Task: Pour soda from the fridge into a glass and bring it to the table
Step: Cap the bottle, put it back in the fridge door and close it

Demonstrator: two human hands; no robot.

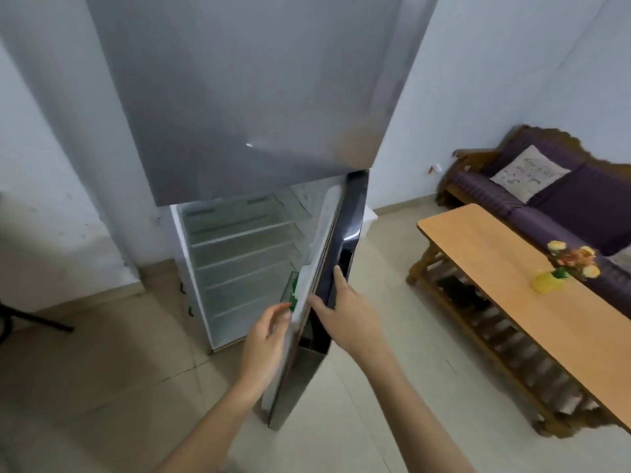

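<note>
Early going: the fridge door [345,233] is open, the right hand [345,312] spread flat on its outer face. The left hand [269,332], loosely spread, holds nothing and reaches toward the green soda bottle [293,291] in the door shelf (no glass in sight). Pouring and the carry to the table [478,240] remain.

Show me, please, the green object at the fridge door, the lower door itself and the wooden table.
green object [293,295]: head view, its visible green side.
lower door [345,233]: head view, dark outer face.
wooden table [495,254]: head view, bare top.
</note>
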